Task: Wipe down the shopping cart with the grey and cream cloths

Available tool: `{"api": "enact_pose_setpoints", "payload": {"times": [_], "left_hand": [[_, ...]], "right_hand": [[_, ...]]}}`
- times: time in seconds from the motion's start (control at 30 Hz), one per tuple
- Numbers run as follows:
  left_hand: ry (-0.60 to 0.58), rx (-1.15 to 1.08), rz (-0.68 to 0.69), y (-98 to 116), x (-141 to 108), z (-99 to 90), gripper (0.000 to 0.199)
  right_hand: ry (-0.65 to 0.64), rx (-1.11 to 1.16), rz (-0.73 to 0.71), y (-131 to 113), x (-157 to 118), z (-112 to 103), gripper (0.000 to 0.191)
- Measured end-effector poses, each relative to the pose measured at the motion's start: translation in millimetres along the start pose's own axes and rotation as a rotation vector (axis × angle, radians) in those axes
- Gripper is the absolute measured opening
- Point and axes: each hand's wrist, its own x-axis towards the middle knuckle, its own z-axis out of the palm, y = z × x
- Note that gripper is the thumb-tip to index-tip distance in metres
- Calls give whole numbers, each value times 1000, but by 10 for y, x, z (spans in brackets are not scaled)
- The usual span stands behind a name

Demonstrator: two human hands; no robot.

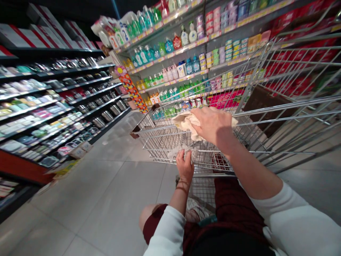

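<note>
A metal shopping cart (170, 133) stands in front of me, its wire basket reaching off to the right. On its upper rail, my right hand (213, 126) presses down with its fingers wrapped round a cream cloth (186, 122). Lower and to the left, my left hand (185, 164) has curled fingers on a greyish fluffy cloth (173, 153) against the basket's side wires. Part of that cloth is hidden behind the fingers. A dark brown panel (269, 110) hangs inside the wire frame at the right.
Shelves of bottles and jars (176, 41) run behind the cart. Racks of bowls and metal pots (53, 103) line the left side. Grey floor tiles (106, 199) lie between the left racks and me. My knees are bent close under the cart's edge.
</note>
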Motion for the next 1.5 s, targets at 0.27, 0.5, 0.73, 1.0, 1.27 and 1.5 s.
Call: {"api": "enact_pose_setpoints", "payload": {"times": [0.27, 0.5, 0.73, 1.0, 1.27, 1.5], "left_hand": [[-34, 83, 75, -119, -125, 26, 55], [9, 96, 70, -128, -141, 77, 51], [-165, 164, 64, -168, -487, 87, 48], [-393, 6, -184, -21, -237, -152, 51], [-36, -96, 106, 469, 356, -250, 60], [-130, -55, 224, 326, -56, 168, 56]], "right_hand": [[3, 9, 18, 9, 13, 11, 35], [15, 7, 5, 0, 9, 27, 38], [12, 21, 3, 5, 1, 18, 36], [12, 16, 10, -16, 5, 15, 39], [-11, -5, 8, -9, 25, 13, 38], [4, -4, -17, -8, 11, 14, 40]]}}
